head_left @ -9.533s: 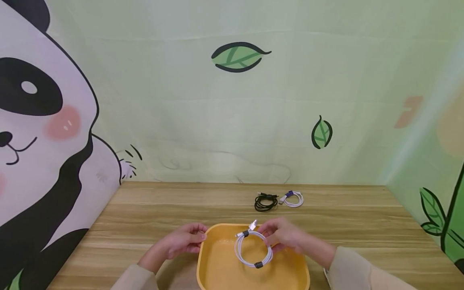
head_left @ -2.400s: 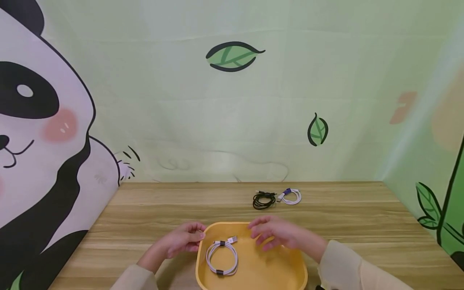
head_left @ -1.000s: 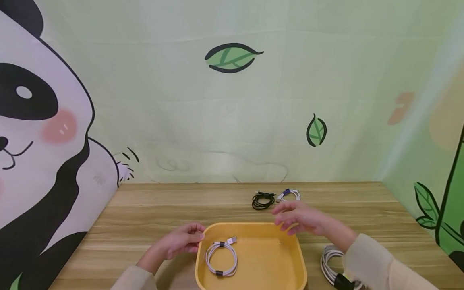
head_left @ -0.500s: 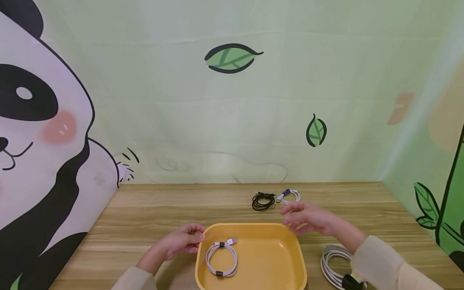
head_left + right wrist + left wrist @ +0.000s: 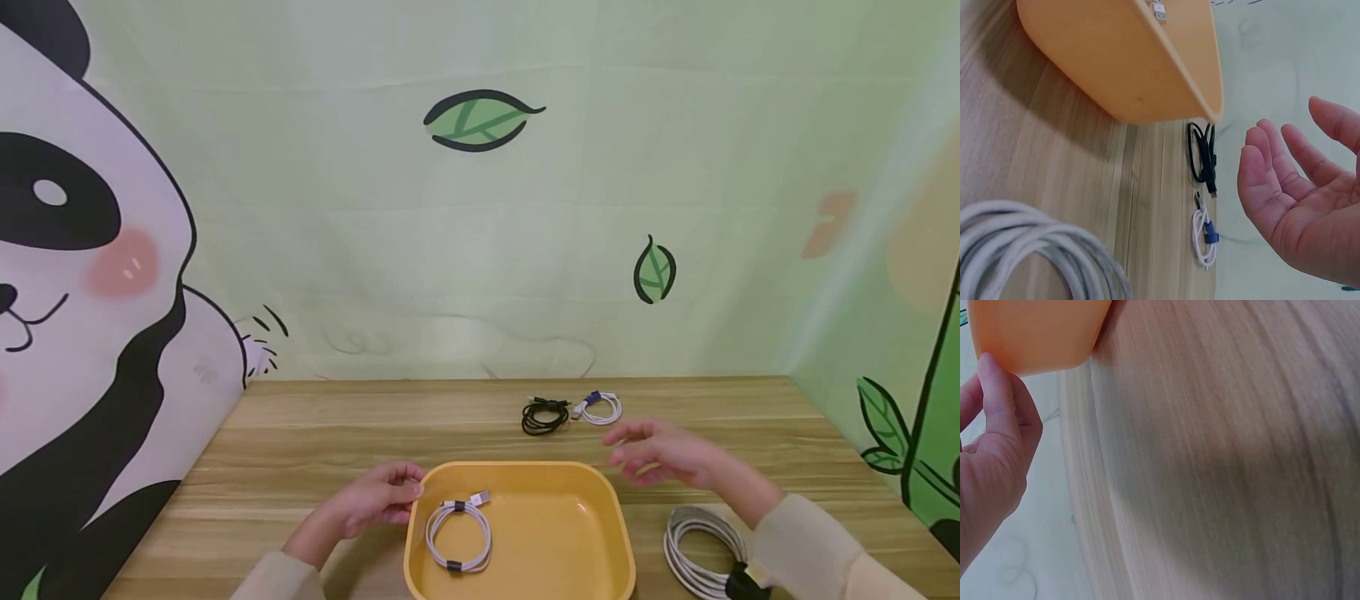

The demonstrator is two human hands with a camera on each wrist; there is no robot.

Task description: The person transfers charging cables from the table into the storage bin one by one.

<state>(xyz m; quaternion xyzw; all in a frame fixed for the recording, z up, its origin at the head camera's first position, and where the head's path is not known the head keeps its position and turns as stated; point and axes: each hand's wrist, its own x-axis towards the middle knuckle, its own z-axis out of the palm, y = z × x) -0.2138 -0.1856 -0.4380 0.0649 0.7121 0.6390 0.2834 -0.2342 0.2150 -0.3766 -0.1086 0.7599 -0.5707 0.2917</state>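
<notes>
My left hand [image 5: 384, 498] pinches the upper left corner of a yellow plastic tray [image 5: 525, 468]; in the left wrist view the thumb [image 5: 996, 394] lies against its outer wall. Inside the tray, on its left side, is a white USB cable [image 5: 489, 546], coiled and tied with black straps. My right hand [image 5: 667, 454] hovers beyond the tray's right side, holding nothing, its fingers loosely bent and apart. Below the right forearm a thick grey cable coil [image 5: 678, 558] with a black strap lies on the table, partly covered by the sleeve.
Toward the back of the wooden table [image 5: 337, 417] lie a coiled black cable [image 5: 545, 417] and a smaller white cable [image 5: 615, 410] with a blue strap, side by side. A printed backdrop [image 5: 360, 208] rises behind the table edge.
The white USB cable, earlier in my right hand, now lies in the tray. My right hand has moved off to the right, uncovering the grey coil. The left hand stays at the corner.
</notes>
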